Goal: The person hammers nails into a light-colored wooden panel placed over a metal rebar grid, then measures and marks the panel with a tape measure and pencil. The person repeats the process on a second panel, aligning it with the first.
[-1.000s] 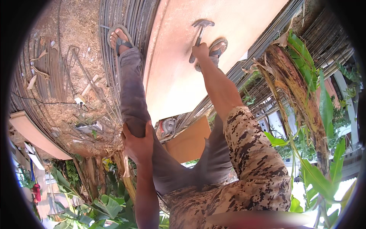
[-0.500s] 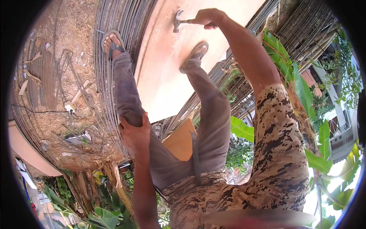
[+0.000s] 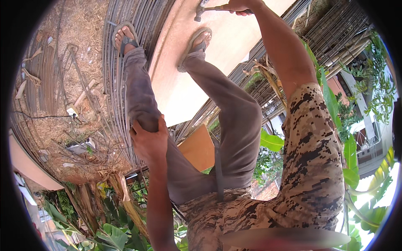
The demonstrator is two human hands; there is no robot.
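Near the top edge, my right hand (image 3: 240,6) is closed round the handle of a claw hammer (image 3: 199,11). The hammer head is over the far part of a large pale board (image 3: 228,46); whether it touches the surface I cannot tell. My right foot, in a sandal (image 3: 197,44), stands on the same board. My left hand (image 3: 149,142) rests on my left knee, its fingers and thumb spread round the trouser leg (image 3: 140,94). Nothing is held in that hand.
Long bundled metal rods (image 3: 119,62) run under my left foot and beside the board. A smaller brown board piece (image 3: 199,146) shows between my legs. Farther left lie a white socket block (image 3: 72,111) with a cable and thin rods (image 3: 44,79). Banana leaves (image 3: 272,140) stand at the right.
My right hand and the hammer have moved up and slightly right, partly to the top edge. My right foot has shifted left on the board. My left hand stays on the knee.
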